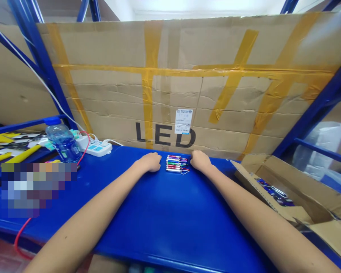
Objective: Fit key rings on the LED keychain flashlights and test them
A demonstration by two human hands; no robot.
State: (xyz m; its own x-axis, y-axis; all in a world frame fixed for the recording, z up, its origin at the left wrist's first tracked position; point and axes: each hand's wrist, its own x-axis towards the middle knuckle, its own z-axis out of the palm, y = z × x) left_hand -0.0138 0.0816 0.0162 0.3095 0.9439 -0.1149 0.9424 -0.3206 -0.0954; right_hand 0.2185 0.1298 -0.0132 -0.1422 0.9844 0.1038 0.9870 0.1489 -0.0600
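Observation:
Several small, shiny tube-shaped pieces (174,163) in red, blue, green and silver lie side by side in a neat stack of rows on the blue table. Small clips or loops stick out at their right ends; they look like keychain penlights, but the kind is too small to be sure of. Just left of them my left hand (150,162) rests on the table, its fingers curled closed. On their right side my right hand (200,161) is also closed in a fist, close to the clip ends. I see nothing held in either hand.
At right stands an open cardboard box (304,189) holding more coloured pieces with metal clips (275,191). Leftward are a water bottle (63,140), a white power strip (96,147) and a red cable (19,235). A large taped cardboard sheet (113,102) marked LED backs the table.

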